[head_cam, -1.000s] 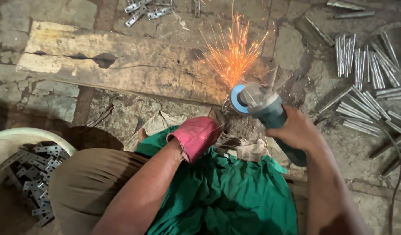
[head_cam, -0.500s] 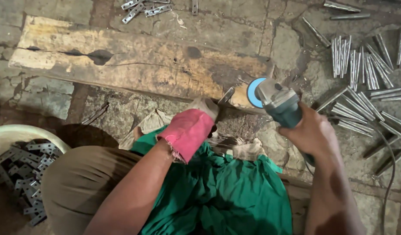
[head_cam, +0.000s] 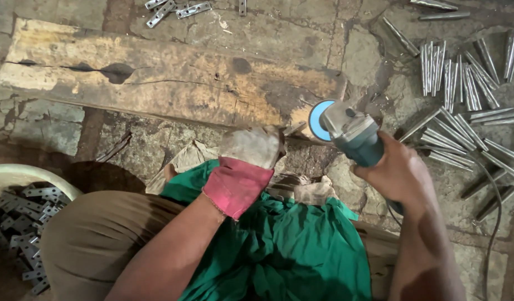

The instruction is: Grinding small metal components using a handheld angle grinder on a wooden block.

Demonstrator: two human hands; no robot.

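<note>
Teal grinder (head_cam: 360,139) with blue disc (head_cam: 314,120), pink-cuffed glove (head_cam: 247,167), green cloth (head_cam: 285,251).

Stone floor (head_cam: 39,120): worn wooden plank (head_cam: 156,78) upper left; metal rods (head_cam: 463,89) scattered right; flat metal brackets (head_cam: 173,8) top; pale basin (head_cam: 23,175) lower left.

Counted on a workshop floor: one grinder, one plank, one bowl, metal parts by the dozen.

One angle grinder (head_cam: 354,136) with one blue disc (head_cam: 314,120) shows, along with two hands, one gloved left hand (head_cam: 251,147) and one bare right hand (head_cam: 399,173). One wooden plank (head_cam: 156,78) lies across the stone floor. One pale bowl (head_cam: 23,175) holds flat metal brackets (head_cam: 23,234), too many and too overlapped to count. About four more flat brackets (head_cam: 176,8) lie at the top edge. Angled metal bars (head_cam: 463,83) on the right number roughly thirty; an exact count cannot be made. One green cloth (head_cam: 290,251) covers the lap.
</note>
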